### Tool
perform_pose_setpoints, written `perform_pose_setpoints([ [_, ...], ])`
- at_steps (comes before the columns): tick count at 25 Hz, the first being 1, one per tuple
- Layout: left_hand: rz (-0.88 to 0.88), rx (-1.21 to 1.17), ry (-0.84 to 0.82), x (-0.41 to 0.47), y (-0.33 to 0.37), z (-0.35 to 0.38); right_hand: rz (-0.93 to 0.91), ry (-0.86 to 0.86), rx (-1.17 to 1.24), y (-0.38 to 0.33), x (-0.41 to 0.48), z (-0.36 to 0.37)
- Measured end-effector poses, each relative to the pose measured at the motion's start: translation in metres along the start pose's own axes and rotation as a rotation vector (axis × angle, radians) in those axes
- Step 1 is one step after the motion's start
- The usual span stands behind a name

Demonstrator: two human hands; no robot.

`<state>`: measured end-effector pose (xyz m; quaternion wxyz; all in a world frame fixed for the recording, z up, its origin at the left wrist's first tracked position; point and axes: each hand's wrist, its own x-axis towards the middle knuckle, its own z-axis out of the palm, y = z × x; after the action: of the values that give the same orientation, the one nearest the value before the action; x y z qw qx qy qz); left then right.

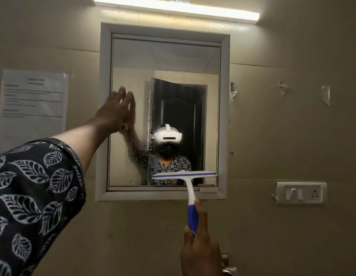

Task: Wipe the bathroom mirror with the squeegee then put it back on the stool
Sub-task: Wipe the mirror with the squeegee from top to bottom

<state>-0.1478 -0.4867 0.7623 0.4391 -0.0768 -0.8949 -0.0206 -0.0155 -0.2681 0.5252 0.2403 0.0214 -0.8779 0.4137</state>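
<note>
The white-framed mirror hangs on the beige wall ahead. Its left part is covered in water droplets, while the right part looks wiped. My left hand presses flat against the glass near the left edge, fingers straight. My right hand grips the blue handle of the white and blue squeegee. The squeegee blade lies across the mirror's lower right, close to the bottom frame. The stool is out of view.
A printed paper sheet is taped to the wall left of the mirror. A switch and socket plate sits at the lower right. A tube light glows above. Tape scraps dot the right wall.
</note>
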Motion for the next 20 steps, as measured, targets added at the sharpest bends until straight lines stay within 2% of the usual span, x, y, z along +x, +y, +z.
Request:
perform_pose_setpoints([
  [7,-0.011,-0.010,-0.006,0.000,0.000,-0.002,0.059,-0.079,-0.047,-0.008,-0.005,-0.012],
  [9,-0.011,-0.011,0.004,0.002,-0.003,0.000,0.026,-0.055,-0.026,-0.020,0.002,-0.027],
  [13,-0.002,-0.006,0.016,0.005,-0.006,0.007,-0.054,-0.033,0.397,-0.068,0.042,-0.080],
  [15,-0.001,-0.004,0.020,0.005,-0.008,0.009,-0.133,-0.010,0.460,-0.098,0.069,-0.107],
  [20,0.008,0.004,0.030,0.007,-0.010,0.011,-0.531,0.316,0.264,-0.172,0.127,-0.145],
])
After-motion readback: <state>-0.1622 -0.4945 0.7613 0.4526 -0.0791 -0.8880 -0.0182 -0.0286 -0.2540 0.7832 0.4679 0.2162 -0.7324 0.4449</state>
